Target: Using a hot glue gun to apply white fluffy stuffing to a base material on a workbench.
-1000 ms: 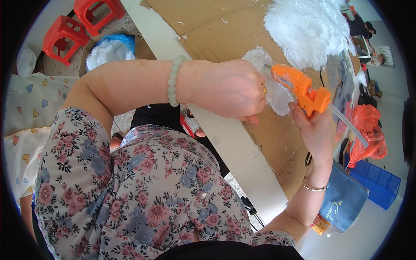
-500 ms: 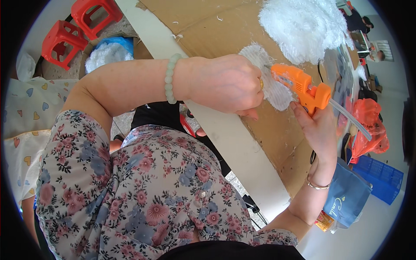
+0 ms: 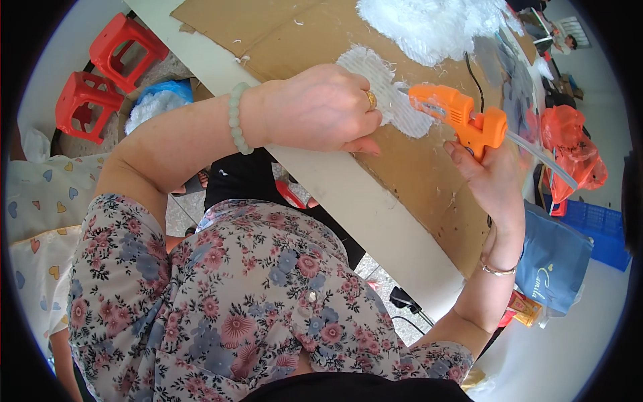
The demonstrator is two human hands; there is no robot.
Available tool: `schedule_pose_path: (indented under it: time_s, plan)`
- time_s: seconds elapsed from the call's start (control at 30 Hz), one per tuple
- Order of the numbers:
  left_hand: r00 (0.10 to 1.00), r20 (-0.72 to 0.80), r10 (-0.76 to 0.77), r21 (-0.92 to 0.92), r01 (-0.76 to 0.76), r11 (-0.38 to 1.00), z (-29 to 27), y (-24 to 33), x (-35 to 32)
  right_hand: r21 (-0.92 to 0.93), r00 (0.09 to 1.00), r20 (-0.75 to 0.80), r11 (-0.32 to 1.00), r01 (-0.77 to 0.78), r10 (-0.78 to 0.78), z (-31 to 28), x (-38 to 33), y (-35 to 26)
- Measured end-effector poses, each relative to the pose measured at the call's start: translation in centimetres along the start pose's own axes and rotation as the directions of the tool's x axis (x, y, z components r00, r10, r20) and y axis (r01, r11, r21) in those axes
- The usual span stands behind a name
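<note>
A pale bench (image 3: pixel 375 221) runs diagonally through the view, covered by a flat sheet of brown cardboard (image 3: pixel 415 174). A big heap of loose white fluffy fibre (image 3: pixel 435 23) lies at the far end of the cardboard, well beyond the hands. Off the bench's left side stand two red plastic stools (image 3: pixel 100 74) and a blue bag stuffed with white fibre (image 3: pixel 157 100); to the right hang an orange-red plastic bag (image 3: pixel 569 144), a blue crate (image 3: pixel 603 231) and a blue-grey paper carrier bag (image 3: pixel 552 268). A black cord (image 3: pixel 474 77) trails across the cardboard behind the tool.

The white ribbed fibre pad (image 3: pixel 395 94) lies flat on the cardboard, its edges ragged and wispy. The left hand (image 3: pixel 315 107) presses down on its near edge, fingers curled and clenched on the pad, partly hiding it. The right hand (image 3: pixel 489 177) grasps the handle of an orange hot-glue gun (image 3: pixel 462 114), a clear glue stick (image 3: pixel 542 157) projecting from its back, with the nozzle touching the pad's right side.
</note>
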State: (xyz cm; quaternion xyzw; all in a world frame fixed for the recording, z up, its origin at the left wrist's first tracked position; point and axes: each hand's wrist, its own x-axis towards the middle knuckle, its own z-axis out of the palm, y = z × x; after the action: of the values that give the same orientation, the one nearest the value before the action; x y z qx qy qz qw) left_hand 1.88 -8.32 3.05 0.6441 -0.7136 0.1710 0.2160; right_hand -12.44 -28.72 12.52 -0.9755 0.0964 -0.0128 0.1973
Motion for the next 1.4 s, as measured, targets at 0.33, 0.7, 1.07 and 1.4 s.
schedule_pose_path:
  time_s: [0.33,0.7,1.07,1.4]
  plan:
    - [0.998,-0.056,0.009,0.019,-0.008,1.000,0.4,-0.7,-0.4,0.118,0.992,-0.052,0.987,-0.109,0.116,-0.1,-1.5,2.0]
    - [0.999,-0.033,-0.007,0.015,0.008,1.000,0.5,-0.7,-0.1,-0.050,0.982,0.012,0.980,-0.190,0.191,0.6,-1.8,3.7]
    - [0.999,-0.042,-0.008,0.030,0.009,1.000,0.5,-0.7,-0.2,0.331,0.987,-0.066,0.937,-0.116,0.145,0.2,-3.2,4.1]
    - [1.000,-0.003,-0.030,0.021,0.030,0.999,0.2,-0.5,-0.4,0.984,0.940,-0.160,0.121,0.129,0.300,7.1,1.8,-1.1]
